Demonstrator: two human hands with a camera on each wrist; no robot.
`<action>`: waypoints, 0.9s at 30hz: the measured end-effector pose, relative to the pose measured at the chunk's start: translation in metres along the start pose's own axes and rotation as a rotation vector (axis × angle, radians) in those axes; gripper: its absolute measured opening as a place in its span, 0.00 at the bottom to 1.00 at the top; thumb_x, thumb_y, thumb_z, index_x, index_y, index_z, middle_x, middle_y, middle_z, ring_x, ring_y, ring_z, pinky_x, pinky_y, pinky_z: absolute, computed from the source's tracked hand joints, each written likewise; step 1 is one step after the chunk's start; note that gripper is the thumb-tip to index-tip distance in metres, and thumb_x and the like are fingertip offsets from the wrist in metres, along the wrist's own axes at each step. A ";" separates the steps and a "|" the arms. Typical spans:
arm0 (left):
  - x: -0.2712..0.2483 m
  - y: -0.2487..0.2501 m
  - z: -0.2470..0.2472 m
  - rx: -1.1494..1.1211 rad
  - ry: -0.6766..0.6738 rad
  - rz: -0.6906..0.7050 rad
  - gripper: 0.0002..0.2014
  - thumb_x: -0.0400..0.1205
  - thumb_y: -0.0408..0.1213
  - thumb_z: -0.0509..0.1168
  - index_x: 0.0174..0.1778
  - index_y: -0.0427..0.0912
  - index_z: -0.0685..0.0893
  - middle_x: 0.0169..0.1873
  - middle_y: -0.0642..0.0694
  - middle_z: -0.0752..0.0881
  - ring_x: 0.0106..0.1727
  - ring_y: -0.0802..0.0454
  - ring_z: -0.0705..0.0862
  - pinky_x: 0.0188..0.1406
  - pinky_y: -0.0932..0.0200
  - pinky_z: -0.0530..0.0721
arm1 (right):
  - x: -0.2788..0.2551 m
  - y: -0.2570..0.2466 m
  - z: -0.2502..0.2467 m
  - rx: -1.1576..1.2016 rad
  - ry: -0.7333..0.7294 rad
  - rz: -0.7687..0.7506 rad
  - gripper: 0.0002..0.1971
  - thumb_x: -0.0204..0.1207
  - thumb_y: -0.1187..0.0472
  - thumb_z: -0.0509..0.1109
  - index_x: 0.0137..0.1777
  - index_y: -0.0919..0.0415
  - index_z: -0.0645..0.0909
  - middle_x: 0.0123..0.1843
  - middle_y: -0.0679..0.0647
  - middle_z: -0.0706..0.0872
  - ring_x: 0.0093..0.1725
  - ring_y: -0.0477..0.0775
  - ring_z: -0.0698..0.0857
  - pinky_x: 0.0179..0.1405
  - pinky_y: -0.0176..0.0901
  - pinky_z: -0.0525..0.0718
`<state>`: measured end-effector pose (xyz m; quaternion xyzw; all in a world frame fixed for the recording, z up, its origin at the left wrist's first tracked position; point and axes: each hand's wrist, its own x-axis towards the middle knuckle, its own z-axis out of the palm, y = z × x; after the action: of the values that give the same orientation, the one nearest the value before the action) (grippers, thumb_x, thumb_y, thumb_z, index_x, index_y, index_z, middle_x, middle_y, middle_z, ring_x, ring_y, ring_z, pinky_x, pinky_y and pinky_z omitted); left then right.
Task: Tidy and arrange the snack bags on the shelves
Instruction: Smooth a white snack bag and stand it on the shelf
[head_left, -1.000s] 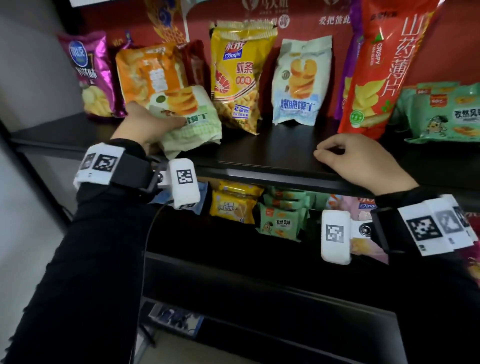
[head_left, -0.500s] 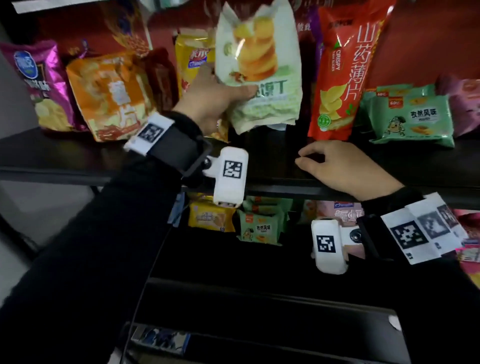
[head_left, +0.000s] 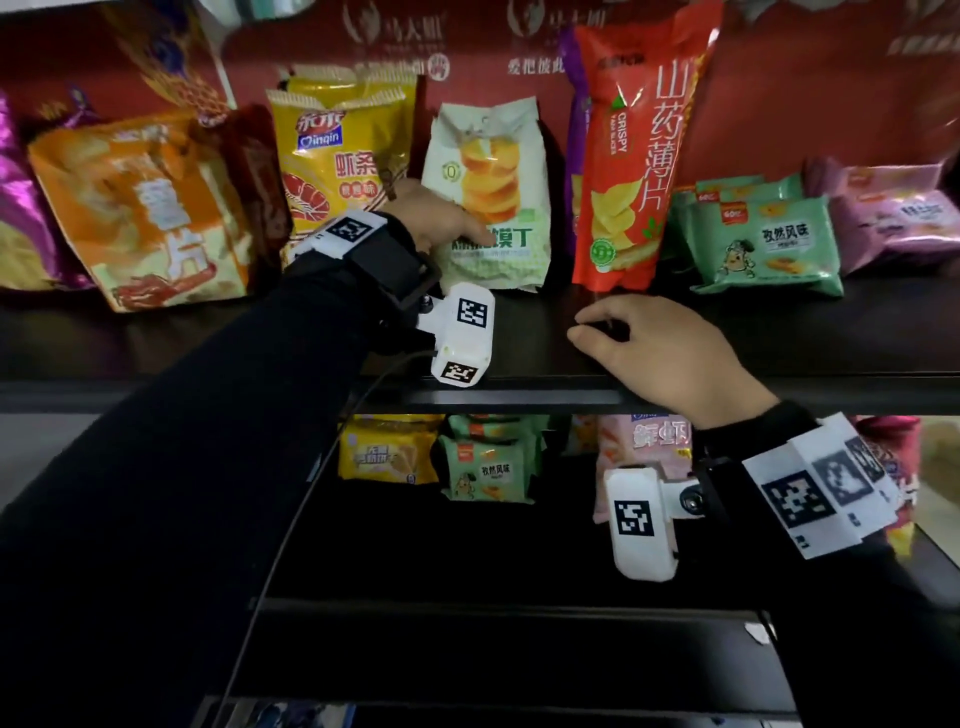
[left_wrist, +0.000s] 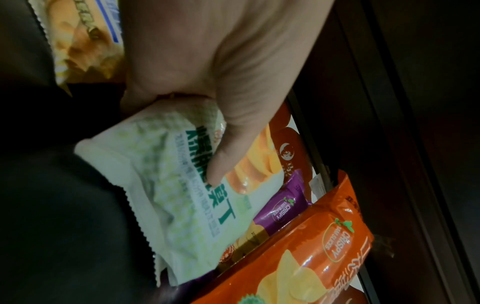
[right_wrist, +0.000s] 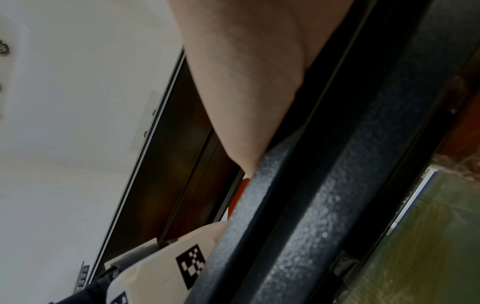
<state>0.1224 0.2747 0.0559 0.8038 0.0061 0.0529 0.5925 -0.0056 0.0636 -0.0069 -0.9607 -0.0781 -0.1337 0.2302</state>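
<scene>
A pale green bag (head_left: 493, 197) printed with stacked golden biscuits stands upright on the black upper shelf (head_left: 519, 332), between a yellow shrimp-stick bag (head_left: 340, 156) and a tall red yam-crisp bag (head_left: 634, 156). My left hand (head_left: 441, 223) grips its lower left part, thumb across the front; the left wrist view shows the thumb (left_wrist: 233, 144) pressing the green bag (left_wrist: 182, 195). My right hand (head_left: 660, 348) rests on the shelf's front edge with loosely curled fingers, holding nothing. In the right wrist view only my palm (right_wrist: 246, 72) against the shelf rail shows.
An orange chip bag (head_left: 145, 208) and a purple bag (head_left: 21, 208) stand at the left, flat green packs (head_left: 763, 239) and a pink pack (head_left: 893, 213) at the right. The lower shelf holds yellow (head_left: 387, 452), green (head_left: 488, 473) and pink (head_left: 644, 447) packs.
My left hand lifted the pale green bag from the left of the shelf, carried it right and set it upright beside the red bag. My right hand stayed on the shelf edge.
</scene>
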 end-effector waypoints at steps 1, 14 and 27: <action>0.006 -0.002 -0.001 0.011 -0.015 0.012 0.62 0.41 0.37 0.85 0.75 0.32 0.68 0.66 0.38 0.81 0.64 0.38 0.83 0.61 0.39 0.84 | 0.000 0.000 0.000 -0.001 0.003 0.000 0.19 0.80 0.39 0.60 0.67 0.43 0.78 0.68 0.44 0.81 0.64 0.48 0.78 0.50 0.42 0.71; 0.007 -0.012 -0.002 0.011 -0.100 0.033 0.57 0.39 0.45 0.89 0.67 0.35 0.80 0.61 0.36 0.85 0.57 0.34 0.87 0.56 0.33 0.85 | -0.003 -0.005 0.003 -0.004 0.037 0.013 0.19 0.80 0.40 0.61 0.67 0.45 0.79 0.66 0.46 0.82 0.66 0.50 0.78 0.55 0.46 0.76; -0.032 0.003 0.002 0.608 -0.066 -0.035 0.47 0.70 0.64 0.72 0.79 0.38 0.69 0.77 0.38 0.72 0.74 0.39 0.74 0.71 0.52 0.75 | -0.007 -0.008 0.000 -0.036 0.038 0.006 0.19 0.81 0.42 0.60 0.67 0.45 0.80 0.67 0.45 0.83 0.65 0.51 0.80 0.57 0.46 0.78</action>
<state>0.0901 0.2700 0.0554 0.9453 0.0161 0.0122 0.3257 -0.0135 0.0705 -0.0057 -0.9622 -0.0684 -0.1526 0.2149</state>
